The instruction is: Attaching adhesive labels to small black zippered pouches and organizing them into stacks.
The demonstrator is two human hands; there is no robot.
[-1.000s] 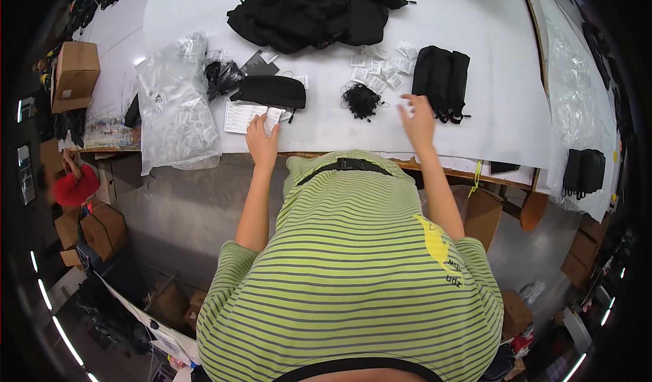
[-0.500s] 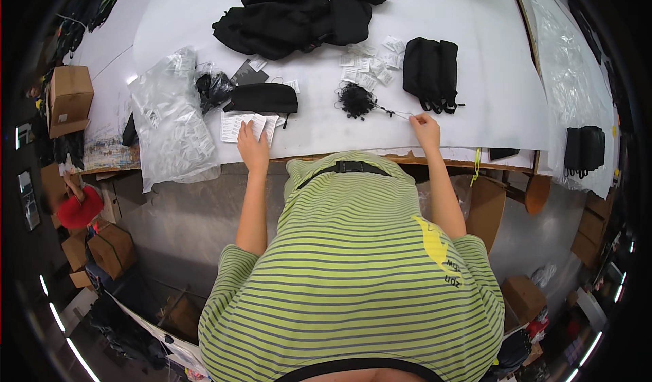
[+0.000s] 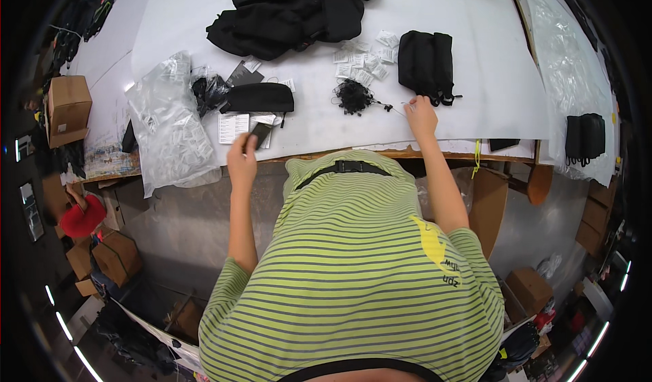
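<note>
At the table's near edge, my left hand (image 3: 242, 161) grips a small dark rectangular tag (image 3: 260, 134) between thumb and fingers. White printed cards (image 3: 234, 128) lie just beyond that hand, beside a black zip pouch (image 3: 258, 97). Off to the right, my right hand (image 3: 422, 118) is closed in a pinch on a thin dark string (image 3: 399, 108). That string runs toward a tangled heap of black strings (image 3: 353, 97). Close beyond the right hand rest black pouches (image 3: 426, 63) placed side by side.
A pile of black bags (image 3: 285, 19) lies on the far part of the white table (image 3: 475, 15). Small white packets (image 3: 363, 63) are scattered mid-table. A clear plastic bag (image 3: 170, 131) hangs over the front edge at left. More black pouches (image 3: 585, 137) sit far right.
My left hand has come back off the white cards toward the table edge and now holds a dark tag. My right hand remains pinched near the string, close to the pouches.
</note>
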